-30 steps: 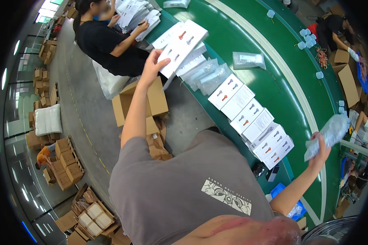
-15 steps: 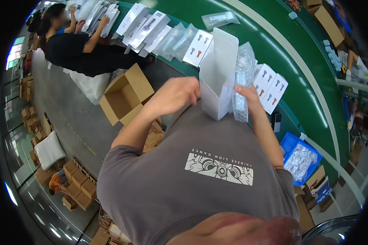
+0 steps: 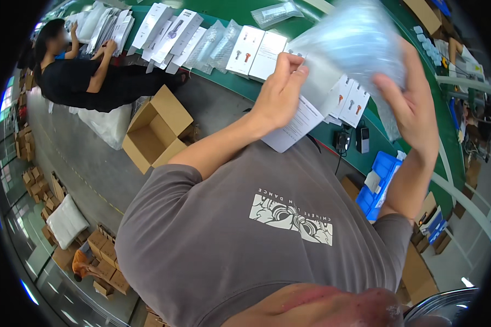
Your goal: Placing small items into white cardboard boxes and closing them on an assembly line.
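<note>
At upper centre of the frame, apparently worked at a packing step, next calling for steady alignment of a blurred clear-plastic bundle (image 3: 360,46) with a white carton (image 3: 299,126). Pinched the carton in a curled left hand (image 3: 281,92), with forearm slanted from lower left, near boxes (image 3: 245,52) on the green surface (image 3: 233,83). At upper right, clasped the bundle in the right hand (image 3: 414,103), with thumb pointed inward.

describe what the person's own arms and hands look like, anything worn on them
The left hand and right hand are bare, with no gloves; no watch or rings can be made out. The forearms are uncovered too. Short, plain grey-brown sleeves end near the elbows, matching the T-shirt.
</note>
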{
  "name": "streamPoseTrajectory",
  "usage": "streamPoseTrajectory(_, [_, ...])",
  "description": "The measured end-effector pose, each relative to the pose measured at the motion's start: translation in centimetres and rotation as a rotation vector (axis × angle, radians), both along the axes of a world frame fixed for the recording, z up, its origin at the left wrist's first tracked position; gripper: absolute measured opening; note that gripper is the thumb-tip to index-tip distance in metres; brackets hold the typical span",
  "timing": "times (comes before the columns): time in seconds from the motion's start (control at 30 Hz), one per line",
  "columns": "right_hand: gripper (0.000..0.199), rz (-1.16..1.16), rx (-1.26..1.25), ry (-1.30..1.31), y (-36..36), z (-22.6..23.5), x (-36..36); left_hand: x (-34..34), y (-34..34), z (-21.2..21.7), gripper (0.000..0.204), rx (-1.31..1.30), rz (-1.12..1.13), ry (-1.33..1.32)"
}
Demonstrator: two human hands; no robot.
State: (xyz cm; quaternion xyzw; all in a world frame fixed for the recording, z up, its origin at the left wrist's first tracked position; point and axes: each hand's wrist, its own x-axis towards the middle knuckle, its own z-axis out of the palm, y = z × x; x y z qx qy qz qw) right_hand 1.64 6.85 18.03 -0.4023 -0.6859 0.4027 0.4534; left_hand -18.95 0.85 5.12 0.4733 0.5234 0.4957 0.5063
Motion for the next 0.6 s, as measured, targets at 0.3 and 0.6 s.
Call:
streamPoseTrajectory(0.3, [0.045, 0.788, -0.184, -1.275, 4.6, 2.4, -1.3, 2.0, -0.1, 1.3, 0.030, -0.183, -0.198, -0.123])
streamPoseTrajectory(0.6, [0.024, 0.432, -0.039, -0.538, 4.7, -5.4, 4.0, 4.4, 2.0, -1.7, 0.036, -0.129, -0.084, 0.102])
